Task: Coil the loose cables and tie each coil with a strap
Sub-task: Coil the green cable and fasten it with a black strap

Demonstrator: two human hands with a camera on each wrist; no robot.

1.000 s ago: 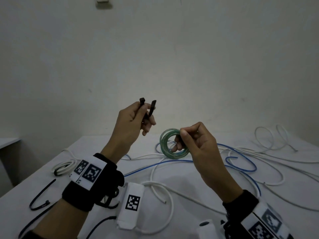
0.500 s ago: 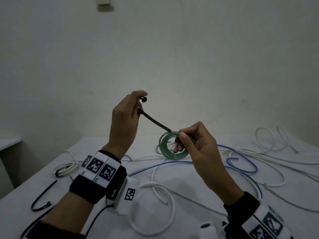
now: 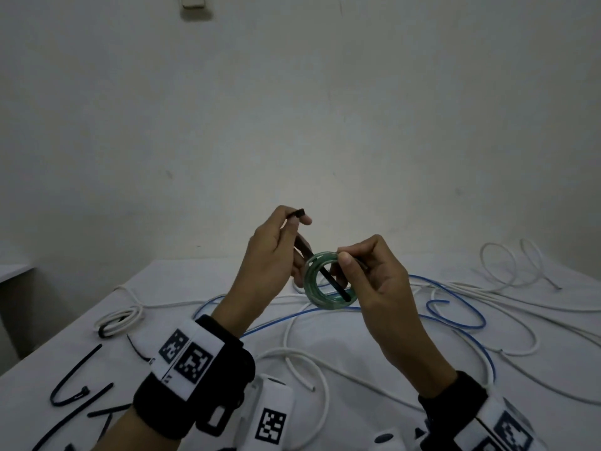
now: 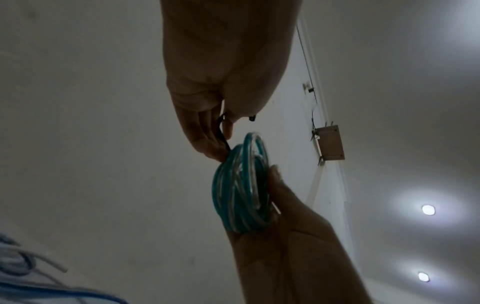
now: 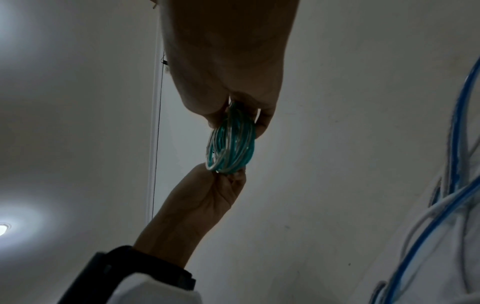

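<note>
A small coil of green translucent cable [image 3: 328, 281] is held above the white surface [image 3: 374, 362], pinched in the closed grip of the right hand [image 3: 374, 281]. A thin black plastic strap [image 3: 320, 265] is pinched in the left hand [image 3: 270, 255], running toward five o'clock through the coil's opening. Loose white cables [image 3: 507, 304] and a blue cable [image 3: 455, 307] lie behind.

A small green-and-clear cable coil [image 3: 329, 281] is held upright above the worktop [image 3: 357, 362], a black strap [image 3: 336, 283] slanting through its opening. Loose white cables [image 3: 520, 301] and a blue cable [image 3: 455, 307] sprawl behind it.
</note>
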